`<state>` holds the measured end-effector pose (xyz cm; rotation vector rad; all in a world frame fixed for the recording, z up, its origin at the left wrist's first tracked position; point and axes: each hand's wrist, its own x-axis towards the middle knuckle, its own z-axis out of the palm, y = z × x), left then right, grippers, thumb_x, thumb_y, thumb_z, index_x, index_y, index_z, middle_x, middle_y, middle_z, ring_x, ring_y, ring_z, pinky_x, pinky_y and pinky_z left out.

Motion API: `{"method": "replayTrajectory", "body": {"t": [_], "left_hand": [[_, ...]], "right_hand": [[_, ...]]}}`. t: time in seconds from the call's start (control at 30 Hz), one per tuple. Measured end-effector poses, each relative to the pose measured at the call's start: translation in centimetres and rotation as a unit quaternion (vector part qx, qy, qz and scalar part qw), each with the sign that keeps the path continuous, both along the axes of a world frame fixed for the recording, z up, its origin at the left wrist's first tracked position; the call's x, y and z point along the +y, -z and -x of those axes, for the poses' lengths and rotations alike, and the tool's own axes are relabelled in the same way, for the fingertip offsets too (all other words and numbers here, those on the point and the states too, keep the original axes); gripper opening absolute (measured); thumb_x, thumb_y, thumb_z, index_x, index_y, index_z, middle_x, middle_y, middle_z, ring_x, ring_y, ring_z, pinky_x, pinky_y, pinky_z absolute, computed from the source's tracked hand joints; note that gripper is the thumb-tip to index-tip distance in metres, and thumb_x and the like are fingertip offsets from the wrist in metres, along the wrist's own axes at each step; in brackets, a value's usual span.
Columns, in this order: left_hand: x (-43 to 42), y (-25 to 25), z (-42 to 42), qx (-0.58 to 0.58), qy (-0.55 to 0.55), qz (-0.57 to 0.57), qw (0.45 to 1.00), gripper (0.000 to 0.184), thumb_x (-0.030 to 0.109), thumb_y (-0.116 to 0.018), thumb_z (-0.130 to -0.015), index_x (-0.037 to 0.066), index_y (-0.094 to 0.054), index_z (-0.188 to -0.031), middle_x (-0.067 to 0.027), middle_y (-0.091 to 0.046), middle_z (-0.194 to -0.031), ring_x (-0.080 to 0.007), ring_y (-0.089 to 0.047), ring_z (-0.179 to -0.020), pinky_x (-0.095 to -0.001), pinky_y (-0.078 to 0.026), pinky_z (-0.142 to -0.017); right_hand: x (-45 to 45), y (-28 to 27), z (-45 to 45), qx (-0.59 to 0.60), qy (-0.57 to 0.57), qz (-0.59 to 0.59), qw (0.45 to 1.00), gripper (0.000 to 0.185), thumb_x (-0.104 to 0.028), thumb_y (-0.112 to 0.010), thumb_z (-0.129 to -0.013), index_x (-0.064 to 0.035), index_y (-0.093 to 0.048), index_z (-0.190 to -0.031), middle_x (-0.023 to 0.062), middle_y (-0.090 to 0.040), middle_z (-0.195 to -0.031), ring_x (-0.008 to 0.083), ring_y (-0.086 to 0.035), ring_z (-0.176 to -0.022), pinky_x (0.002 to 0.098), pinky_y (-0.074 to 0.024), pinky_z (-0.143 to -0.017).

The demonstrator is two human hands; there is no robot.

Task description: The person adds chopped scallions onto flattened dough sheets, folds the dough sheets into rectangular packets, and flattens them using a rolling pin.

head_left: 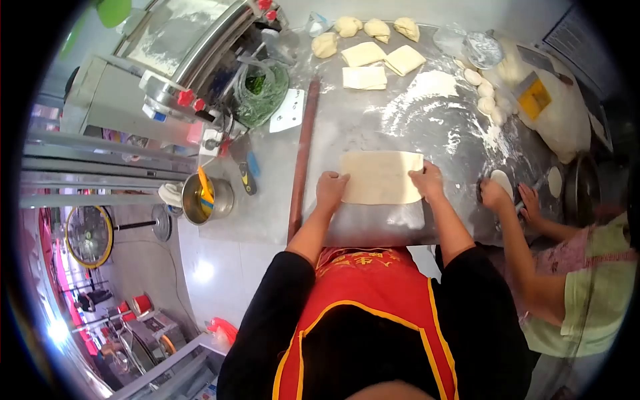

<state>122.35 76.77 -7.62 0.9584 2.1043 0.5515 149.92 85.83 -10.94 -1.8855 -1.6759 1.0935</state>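
A flat, rectangular sheet of dough lies on the metal worktop in front of me. My left hand pinches its left edge, the thumb on top. At the opposite edge, my right hand grips the sheet with bent fingers. A long reddish-brown rolling pin lies lengthwise to the left of my left hand. Farther back are folded dough pieces and several dough lumps. White flour is scattered behind the sheet.
At right, a co-worker's hands handle a small dough round. Small dough balls and a yellow-bladed scraper lie behind them. On the left stand a metal pot, a bag of greens and a roller machine.
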Motion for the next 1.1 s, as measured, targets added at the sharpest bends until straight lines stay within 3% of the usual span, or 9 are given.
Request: {"method": "replayTrajectory", "body": {"t": [0.1, 0.2, 0.33, 0.4, 0.47, 0.63, 0.87, 0.97, 1.1], "left_hand": [[1.2, -2.7, -0.6, -0.028, 0.086, 0.053, 0.994, 0.038, 0.036, -0.066, -0.081, 0.0, -0.062, -0.094, -0.0211, -0.065, -0.094, -0.0355, -0.062, -0.086, -0.0413, -0.048, -0.075], [1.0, -1.4, -1.2, 0.117, 0.16, -0.144, 0.97, 0.032, 0.032, -0.063, -0.084, 0.001, -0.059, -0.089, -0.0195, -0.064, -0.087, -0.0376, -0.061, -0.081, -0.0432, -0.048, -0.072], [-0.3, -4.5, -2.6, -0.108, 0.215, -0.282, 0.929, 0.02, 0.019, -0.06, -0.088, 0.0, -0.057, -0.092, -0.0191, -0.064, -0.087, -0.0321, -0.064, -0.079, -0.04, -0.049, -0.066], [-1.3, -4.6, -3.5, -0.074, 0.297, -0.348, 0.886, 0.017, 0.017, -0.06, -0.089, 0.001, -0.057, -0.094, -0.0146, -0.065, -0.087, -0.0245, -0.063, -0.074, -0.0365, -0.049, -0.064], [-2.9, -5.9, -5.2, 0.015, 0.426, -0.288, 0.858, 0.021, 0.021, -0.057, -0.091, 0.001, -0.056, -0.096, -0.0184, -0.063, -0.087, -0.0332, -0.062, -0.075, -0.0405, -0.048, -0.064], [-14.0, -5.8, -11.5, -0.122, 0.589, -0.176, 0.779, 0.029, 0.027, -0.057, -0.088, -0.001, -0.056, -0.088, -0.0231, -0.061, -0.087, -0.0379, -0.059, -0.078, -0.0436, -0.046, -0.072], [-31.8, -1.7, -16.3, -0.25, 0.769, -0.024, 0.587, 0.021, 0.015, -0.065, -0.086, -0.003, -0.055, -0.086, -0.0156, -0.059, -0.073, -0.0209, -0.054, -0.063, -0.0351, -0.045, -0.063], [-39.7, -6.4, -18.8, -0.13, 0.87, -0.039, 0.475, 0.02, 0.015, -0.065, -0.086, -0.003, -0.056, -0.089, -0.0147, -0.06, -0.072, -0.0187, -0.056, -0.065, -0.0333, -0.046, -0.063], [-49.8, -5.4, -22.9, -0.207, 0.898, -0.06, 0.383, 0.021, 0.018, -0.065, -0.084, -0.001, -0.058, -0.089, -0.0196, -0.063, -0.078, -0.0258, -0.062, -0.068, -0.0376, -0.047, -0.065]], "right_hand": [[-2.4, -1.7, 1.9, -0.019, -0.043, -0.226, 0.973, 0.04, -0.017, -0.066, -0.078, -0.0036, -0.054, -0.113, 0.0232, -0.064, -0.082, 0.0417, -0.06, -0.088, 0.0489, -0.0475, -0.08], [-5.2, -6.4, 2.7, -0.063, -0.063, -0.121, 0.989, 0.04, -0.013, -0.059, -0.084, -0.0044, -0.04, -0.118, 0.0266, -0.062, -0.078, 0.0471, -0.061, -0.077, 0.0529, -0.0478, -0.07], [-11.4, -8.2, 1.9, 0.071, 0.115, -0.153, 0.979, 0.032, -0.014, -0.06, -0.085, -0.0038, -0.044, -0.111, 0.0266, -0.059, -0.077, 0.0467, -0.058, -0.075, 0.0525, -0.0467, -0.066], [-16.6, -8.5, 1.6, 0.051, 0.209, -0.198, 0.956, 0.032, -0.015, -0.063, -0.085, -0.0014, -0.049, -0.11, 0.0261, -0.06, -0.081, 0.0423, -0.059, -0.074, 0.0463, -0.0478, -0.068], [-21.8, -6.4, 0.6, 0.022, 0.288, -0.355, 0.889, 0.033, -0.016, -0.064, -0.085, 0.001, -0.052, -0.111, 0.0242, -0.061, -0.085, 0.0363, -0.061, -0.079, 0.0421, -0.048, -0.074], [-42.8, -9.5, 0.9, 0.03, 0.488, -0.178, 0.854, 0.025, -0.017, -0.062, -0.084, -0.0003, -0.058, -0.102, 0.0225, -0.063, -0.09, 0.0314, -0.063, -0.084, 0.0391, -0.0485, -0.077], [-67.3, -8.8, 6.8, -0.005, 0.691, -0.059, 0.72, 0.026, -0.019, -0.064, -0.082, 0.0004, -0.062, -0.1, 0.0172, -0.066, -0.085, 0.0227, -0.064, -0.076, 0.0361, -0.0498, -0.071], [-75.0, -10.3, 9.2, 0.025, 0.754, -0.024, 0.656, 0.026, -0.021, -0.064, -0.082, 0.0006, -0.063, -0.098, 0.0147, -0.066, -0.077, 0.0194, -0.063, -0.072, 0.0348, -0.0494, -0.067], [-84.8, -10.2, 10.7, 0.087, 0.822, -0.068, 0.559, 0.026, -0.021, -0.066, -0.082, -0.0011, -0.065, -0.098, 0.0108, -0.066, -0.075, 0.0176, -0.061, -0.067, 0.0337, -0.0487, -0.063]]}}
